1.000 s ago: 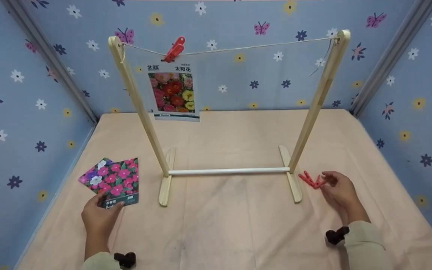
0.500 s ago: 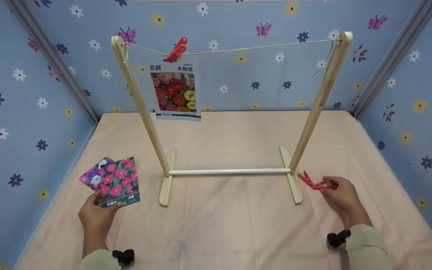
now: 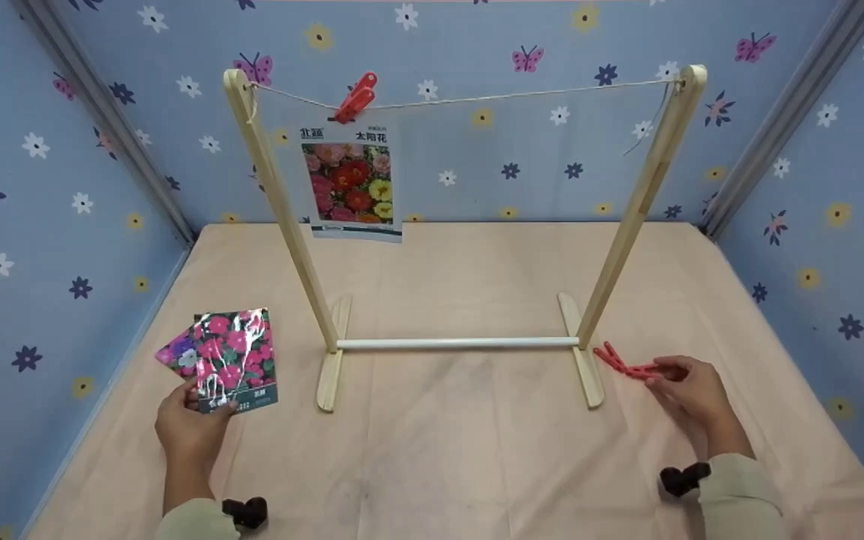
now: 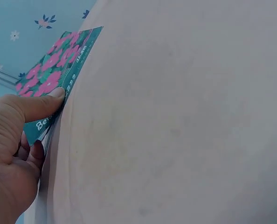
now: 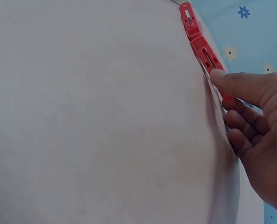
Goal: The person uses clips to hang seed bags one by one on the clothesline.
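My left hand (image 3: 190,431) pinches the lower edge of a seed packet with pink flowers (image 3: 233,349), its front tilted and shiny. Partly beneath it lies a packet with purple and white flowers (image 3: 175,354). In the left wrist view the thumb lies across the pink-flower packet (image 4: 50,70). On the right, my right hand (image 3: 698,394) pinches the end of a red clothespin (image 3: 640,371); a second red clothespin (image 3: 609,356) lies against its other end. The right wrist view shows thumb and fingertips on the near red clothespin (image 5: 207,54).
Between my hands stands a wooden frame (image 3: 631,217) with a white crossbar (image 3: 454,343) and a string (image 3: 507,97) across its top. A red clothespin (image 3: 355,97) holds a flower packet (image 3: 352,184) on the string's left part. Patterned walls enclose the cloth-covered table (image 3: 439,465).
The pink-flower packet has tilted and shifted slightly left, covering more of the other packet. My right hand has moved slightly down and right, and the pinched clothespin lies flatter.
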The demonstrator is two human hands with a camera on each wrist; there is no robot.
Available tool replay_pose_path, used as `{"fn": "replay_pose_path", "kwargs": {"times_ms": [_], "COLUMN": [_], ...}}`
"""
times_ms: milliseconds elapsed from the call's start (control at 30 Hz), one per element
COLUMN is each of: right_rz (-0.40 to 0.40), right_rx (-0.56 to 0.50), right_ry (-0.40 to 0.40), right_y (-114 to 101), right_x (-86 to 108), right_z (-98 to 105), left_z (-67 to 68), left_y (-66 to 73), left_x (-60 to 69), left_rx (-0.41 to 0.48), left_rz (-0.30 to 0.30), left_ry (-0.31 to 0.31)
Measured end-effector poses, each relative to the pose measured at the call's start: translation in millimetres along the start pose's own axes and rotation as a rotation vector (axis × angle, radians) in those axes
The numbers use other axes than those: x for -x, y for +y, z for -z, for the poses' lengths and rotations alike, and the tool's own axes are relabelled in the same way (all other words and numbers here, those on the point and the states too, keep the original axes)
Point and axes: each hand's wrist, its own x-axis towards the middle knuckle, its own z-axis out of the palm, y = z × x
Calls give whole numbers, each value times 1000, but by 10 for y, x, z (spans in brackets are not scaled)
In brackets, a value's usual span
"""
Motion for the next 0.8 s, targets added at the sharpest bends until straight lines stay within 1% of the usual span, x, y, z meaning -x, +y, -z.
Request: {"fn": "replay_pose_path", "kwargs": {"times_ms": [100,233,333,400,500,567,667,733,800], "right_rz": [-45,-107,-136,-143,-158,-165,-194,-212,-224], "right_rx": [-47,-100,-141,-179,-241,-273,-325,-367,-440], "right_ry": [11,0,-24,-35,-26,-13,10,27,38], "right_y": [22,51,65,67,66,61,40,23,7], "right_x": [14,31,41,47,61,74,94,102,109], "right_z": [24,50,68,78,93,102,111,113,113], "left_z": [-14,-17,-15,-14,0,8,36,60,90], "left_y": [1,-11,-22,-27,-28,-30,-35,-38,-34], "left_x": [9,19,20,18,11,7,0,-2,-4], "left_rx": [28,52,53,59,79,149,378,560,698], "left_rz": [16,14,13,14,9,18,70,124,171], "left_ry": [20,51,84,108,136,141,118,98,87]}}
